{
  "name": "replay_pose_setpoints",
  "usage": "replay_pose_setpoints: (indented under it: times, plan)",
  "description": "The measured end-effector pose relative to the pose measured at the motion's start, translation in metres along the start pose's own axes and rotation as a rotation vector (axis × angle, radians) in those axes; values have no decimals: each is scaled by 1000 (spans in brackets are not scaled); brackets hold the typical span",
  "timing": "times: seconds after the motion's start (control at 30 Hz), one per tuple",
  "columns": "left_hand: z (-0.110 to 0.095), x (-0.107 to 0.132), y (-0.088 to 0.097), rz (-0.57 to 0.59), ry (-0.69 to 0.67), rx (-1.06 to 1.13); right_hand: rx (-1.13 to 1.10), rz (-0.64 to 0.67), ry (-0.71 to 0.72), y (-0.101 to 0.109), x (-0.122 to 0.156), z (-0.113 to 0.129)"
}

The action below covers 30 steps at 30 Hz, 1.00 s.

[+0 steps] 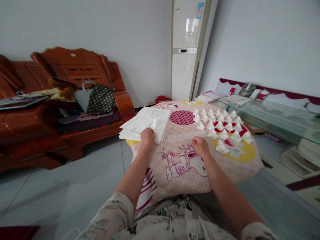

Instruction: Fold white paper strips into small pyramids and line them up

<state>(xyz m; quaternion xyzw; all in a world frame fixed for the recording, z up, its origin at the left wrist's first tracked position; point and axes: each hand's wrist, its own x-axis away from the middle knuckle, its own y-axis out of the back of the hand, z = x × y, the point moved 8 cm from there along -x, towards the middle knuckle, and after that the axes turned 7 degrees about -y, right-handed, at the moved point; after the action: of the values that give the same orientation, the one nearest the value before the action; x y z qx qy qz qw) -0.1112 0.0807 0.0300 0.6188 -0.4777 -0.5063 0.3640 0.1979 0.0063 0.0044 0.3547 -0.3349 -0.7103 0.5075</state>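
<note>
My left hand [147, 136] rests with curled fingers on the near edge of a stack of white printed paper sheets [146, 124] at the left of a round table covered by a pink cartoon cloth [180, 166]. My right hand [199, 145] lies on the cloth at the middle, fingers bent under, with nothing visible in it. Several small folded white paper shapes [221, 126] stand in rows to the right of that hand, the nearest a short way from its knuckles.
A wooden sofa [50, 110] with a dotted handbag [98, 98] stands to the left. A tall white air-conditioner unit [186, 50] fills the back corner. A glass-topped cabinet [275, 116] with papers and a metal pot runs along the right. The floor is grey tile.
</note>
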Motion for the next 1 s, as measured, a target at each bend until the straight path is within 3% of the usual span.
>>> replay_pose_setpoints:
  times: [0.13,0.23,0.33,0.43,0.53,0.7,1.0]
  plan:
    - [-14,7,5,-42,-52,8,-41,-14,-8,-1,-1,-4]
    - [-56,25,6,-39,-326,103,-128,-54,-12,1,-1,-7]
    - [-106,56,-8,159,-654,219,-257,-127,19,8,0,-6]
    - [-130,81,-16,292,-799,243,-336,-185,120,15,2,0]
    - [-133,86,-13,293,-810,288,-331,-190,183,15,1,2]
    - [-118,76,-9,256,-693,452,-349,-119,196,8,-2,0]
    - [-100,64,-19,209,-662,517,-333,-130,103,12,-4,-8]
